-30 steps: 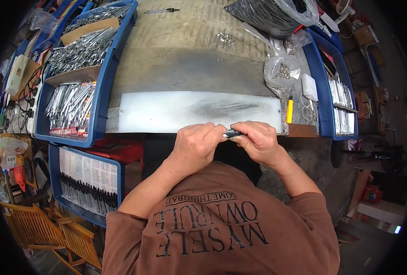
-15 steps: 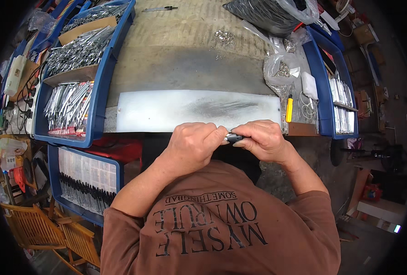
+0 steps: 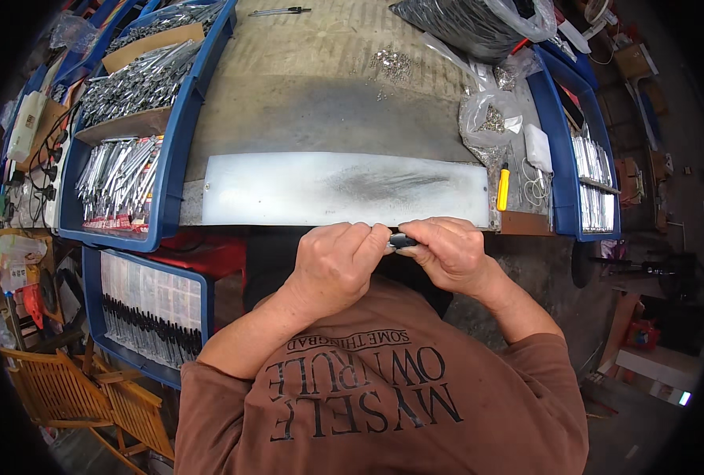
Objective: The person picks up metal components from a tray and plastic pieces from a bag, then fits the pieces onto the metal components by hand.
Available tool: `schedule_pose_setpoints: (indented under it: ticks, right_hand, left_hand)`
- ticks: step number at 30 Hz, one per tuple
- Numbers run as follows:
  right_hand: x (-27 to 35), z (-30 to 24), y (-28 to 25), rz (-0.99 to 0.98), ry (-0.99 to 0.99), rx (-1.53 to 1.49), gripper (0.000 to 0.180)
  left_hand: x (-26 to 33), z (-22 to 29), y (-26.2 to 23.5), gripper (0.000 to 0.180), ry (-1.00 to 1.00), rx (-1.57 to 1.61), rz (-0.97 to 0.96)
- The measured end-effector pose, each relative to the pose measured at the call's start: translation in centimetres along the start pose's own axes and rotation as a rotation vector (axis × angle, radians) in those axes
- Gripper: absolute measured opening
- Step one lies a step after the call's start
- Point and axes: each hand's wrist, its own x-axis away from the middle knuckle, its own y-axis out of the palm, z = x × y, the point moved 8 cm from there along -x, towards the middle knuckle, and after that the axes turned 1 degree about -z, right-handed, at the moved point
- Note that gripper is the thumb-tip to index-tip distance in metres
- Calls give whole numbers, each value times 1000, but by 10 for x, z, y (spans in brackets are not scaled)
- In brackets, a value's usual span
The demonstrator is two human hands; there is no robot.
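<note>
The left hand [image 3: 336, 257] and the right hand [image 3: 447, 252] are pinching a small black piece [image 3: 402, 240] between them — each is clamping one end — just off the near edge of the table [image 3: 289, 119]. A white board [image 3: 281, 190] is lying along that edge; a yellow-handled tool [image 3: 503, 191] is resting by the near right corner.

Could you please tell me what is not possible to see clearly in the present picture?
All in the head view:
1. Right end of the small black piece: covered by the right hand.
2. Whether the left hand grips this same piece: hidden by its own curled shape.
3. Exact shapes of the loose metal bits: too small.
4. Far part of the dark-filled plastic bag: cut off by the upper edge.
</note>
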Motion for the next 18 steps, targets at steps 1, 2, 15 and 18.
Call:
schedule_pose_setpoints:
  ticks: [1,2,15,18]
  right_hand:
    - [0,0,1,-1,-1,0,19]
    - [1,1,1,6,17,-12,18]
    - [10,17,8,-17,192,-201,18]
    - [14,16,9,29,203,-164,18]
  left_hand:
    - [1,-1,1,17,-18,14,13]
    - [2,-3,1,17,-35,28,25]
    - [5,-12,4,20,-129,206,-27]
    - [5,-9,4,19,-132,174,-5]
